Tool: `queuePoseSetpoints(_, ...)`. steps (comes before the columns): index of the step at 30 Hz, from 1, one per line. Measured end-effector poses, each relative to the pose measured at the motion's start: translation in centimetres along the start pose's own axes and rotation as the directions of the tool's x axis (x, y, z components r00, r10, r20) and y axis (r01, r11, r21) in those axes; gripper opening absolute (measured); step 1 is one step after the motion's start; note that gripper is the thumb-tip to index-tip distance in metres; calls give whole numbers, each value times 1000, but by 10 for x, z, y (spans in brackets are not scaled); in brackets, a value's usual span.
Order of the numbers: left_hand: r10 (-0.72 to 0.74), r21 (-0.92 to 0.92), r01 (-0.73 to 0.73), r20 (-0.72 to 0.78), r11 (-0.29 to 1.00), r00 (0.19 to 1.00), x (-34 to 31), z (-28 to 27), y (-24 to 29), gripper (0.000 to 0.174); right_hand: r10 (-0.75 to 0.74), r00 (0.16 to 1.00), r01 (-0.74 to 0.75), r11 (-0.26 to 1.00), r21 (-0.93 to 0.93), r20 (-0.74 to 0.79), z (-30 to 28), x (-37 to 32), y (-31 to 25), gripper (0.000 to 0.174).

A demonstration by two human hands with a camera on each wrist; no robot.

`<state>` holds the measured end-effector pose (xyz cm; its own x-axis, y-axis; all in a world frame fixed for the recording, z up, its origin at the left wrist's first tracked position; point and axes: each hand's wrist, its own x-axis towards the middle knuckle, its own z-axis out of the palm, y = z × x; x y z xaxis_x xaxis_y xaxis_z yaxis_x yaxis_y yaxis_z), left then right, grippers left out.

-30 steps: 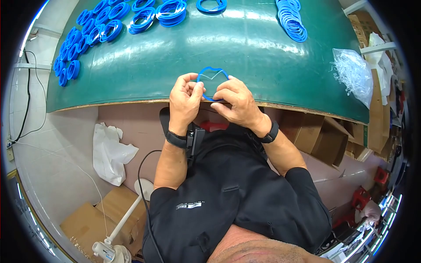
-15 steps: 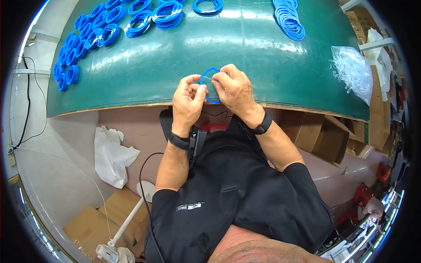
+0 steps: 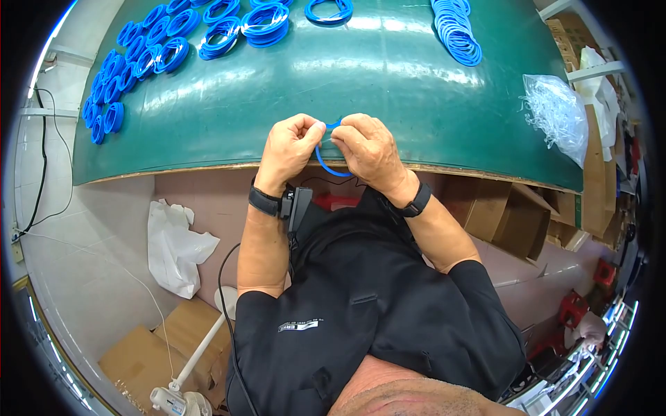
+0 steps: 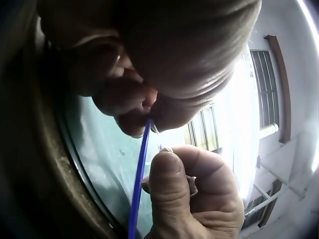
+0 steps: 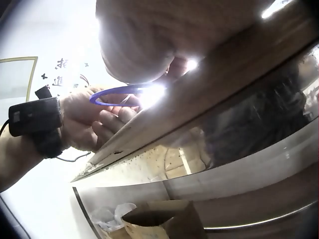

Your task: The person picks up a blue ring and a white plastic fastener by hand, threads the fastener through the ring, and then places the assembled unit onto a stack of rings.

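At the table's near edge, both hands work on a thin blue ring. My left hand pinches the ring's upper left side between thumb and fingers. My right hand stands close opposite, its thumb and forefinger pinched together at the ring's upper part. In the left wrist view a small clear strip shows at the right thumb's tip, with the blue ring running past as a narrow band. In the right wrist view the ring slants past the left fingers; the right hand covers part of it.
On the green table lie several bundles of blue rings at the left and back. A long overlapping stack of rings is at the back right. A bag of clear strips lies by the right edge, above cardboard boxes.
The left hand has shifted its hold up to the ring's upper side and closed its fingers more. The right hand came from the ring's right side to the clear strip; the ring has tipped toward the body.
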<state>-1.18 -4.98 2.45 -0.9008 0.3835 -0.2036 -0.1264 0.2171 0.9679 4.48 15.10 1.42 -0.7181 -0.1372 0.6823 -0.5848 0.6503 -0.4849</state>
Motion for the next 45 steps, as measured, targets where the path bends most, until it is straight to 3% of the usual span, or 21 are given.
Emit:
queuePoseSetpoints(4, 85, 38, -83, -56, 996, 995, 4, -3, -7, 21, -38, 999, 38, 999, -7, -7, -2, 1, -1, 24)
queuePoseSetpoints(7, 142, 99, -120, -255, 988, 956, 6, -9, -9, 21, -45, 999, 45, 999, -22, 10, -4, 1, -2, 25)
queuePoseSetpoints(13, 186, 101, -164, -273, 981, 944, 2, -15, -11, 19, 1, 1000, -1, 999, -41, -7, 1, 3, -1, 27)
queuePoseSetpoints(25, 185, 27, -184, -207, 983, 961, 1, -6, -15, 18, -22, 986, 53, 982, -182, 168, 15, 14, -3, 26)
queuePoseSetpoints(37, 156, -5, -164, -280, 986, 947, 1, -9, -14, 18, -19, 990, 25, 999, -45, 139, -1, 8, -3, 21)
queuePoseSetpoints(45, 180, -34, -210, -390, 977, 903, 4, -5, -17, 20, 92, 994, -98, 990, 99, 60, -29, -4, 0, 21)
